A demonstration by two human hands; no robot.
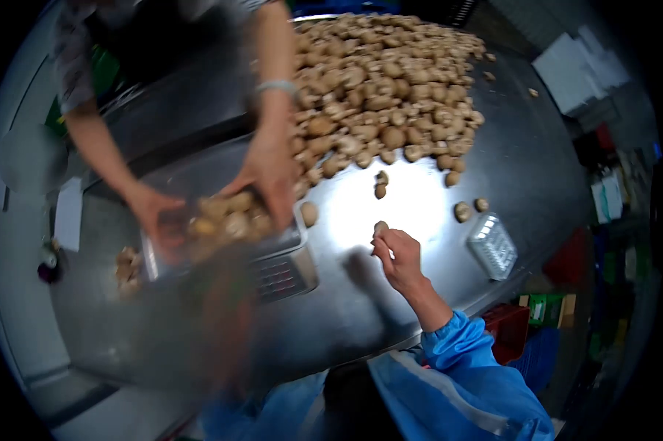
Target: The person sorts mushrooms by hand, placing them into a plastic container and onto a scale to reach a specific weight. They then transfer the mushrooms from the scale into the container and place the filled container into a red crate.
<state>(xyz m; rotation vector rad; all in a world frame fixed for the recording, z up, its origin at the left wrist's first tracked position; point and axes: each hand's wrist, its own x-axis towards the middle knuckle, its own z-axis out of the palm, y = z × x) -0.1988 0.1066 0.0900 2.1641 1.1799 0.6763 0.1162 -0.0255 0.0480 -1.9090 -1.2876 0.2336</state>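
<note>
My right hand [400,257] is raised over the shiny tabletop, thumb and fingers pinched on a small mushroom [380,227]. My left hand [228,290] is only a smear of motion in front of the scale [280,273], and its fingers cannot be made out. A greyish blur around it hides part of the table. Beyond it, a co-worker's two hands [269,180] are around a batch of mushrooms [232,219] on the scale. Two small mushrooms [380,185] lie just past my right hand.
A large heap of mushrooms [390,88] covers the far side of the metal table [537,147]. To the right sits a clear plastic punnet [492,247], with two mushrooms [463,212] beside it. A few mushrooms [128,268] lie left of the scale. A red crate [506,331] stands below the near edge.
</note>
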